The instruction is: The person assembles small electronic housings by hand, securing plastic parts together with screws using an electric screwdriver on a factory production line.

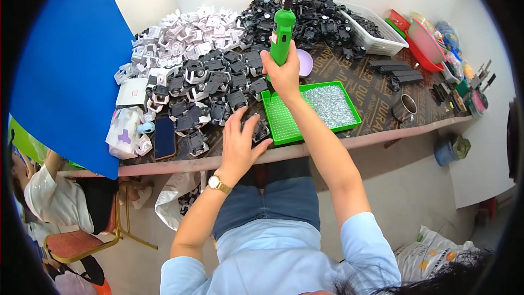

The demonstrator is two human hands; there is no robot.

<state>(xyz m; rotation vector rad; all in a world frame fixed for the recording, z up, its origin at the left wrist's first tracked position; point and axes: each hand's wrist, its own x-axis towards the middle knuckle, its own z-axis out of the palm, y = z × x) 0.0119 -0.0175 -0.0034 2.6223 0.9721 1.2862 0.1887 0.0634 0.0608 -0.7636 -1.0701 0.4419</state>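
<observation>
My right hand is wrapped round a green electric screwdriver, held upright with its bit pointing down near the far left corner of a green tray. The tray's left half is a grid of small holes, and many small silvery screws lie in its right half. My left hand is at the table's near edge, its thumb and index finger about a small black toy car body beside the tray. Several black-and-white toy car bodies lie in rows beyond that hand.
White plastic parts and black parts are heaped at the back. A white basket, black strips and a metal cup stand right. A phone and blue board are left. Another person sits at far left.
</observation>
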